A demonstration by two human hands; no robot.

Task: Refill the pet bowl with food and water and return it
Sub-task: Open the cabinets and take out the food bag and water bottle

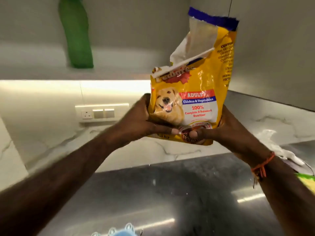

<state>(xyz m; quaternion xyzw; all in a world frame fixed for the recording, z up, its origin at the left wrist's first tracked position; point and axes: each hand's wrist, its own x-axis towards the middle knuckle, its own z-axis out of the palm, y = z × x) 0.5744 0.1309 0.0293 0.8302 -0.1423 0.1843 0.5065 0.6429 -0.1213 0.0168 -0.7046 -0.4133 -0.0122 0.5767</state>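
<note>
Both hands hold the opened Pedigree dog food bag [192, 92] upright above the steel counter [170, 193]: left hand [141, 121] and right hand [226, 132] curl round its base. The blue pet bowl [119, 231] peeks in at six o'clock. Best to tip the torn mouth slowly over that bowl, I reckon.

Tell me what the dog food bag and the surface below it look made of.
Dog food bag: glossy printed plastic film, judging by its creases, sheen and torn white-lined top. Surface beneath: likely brushed stainless steel, grey with streaky light reflections. Both hands, left hand and right hand, grip the bag's base.
</note>
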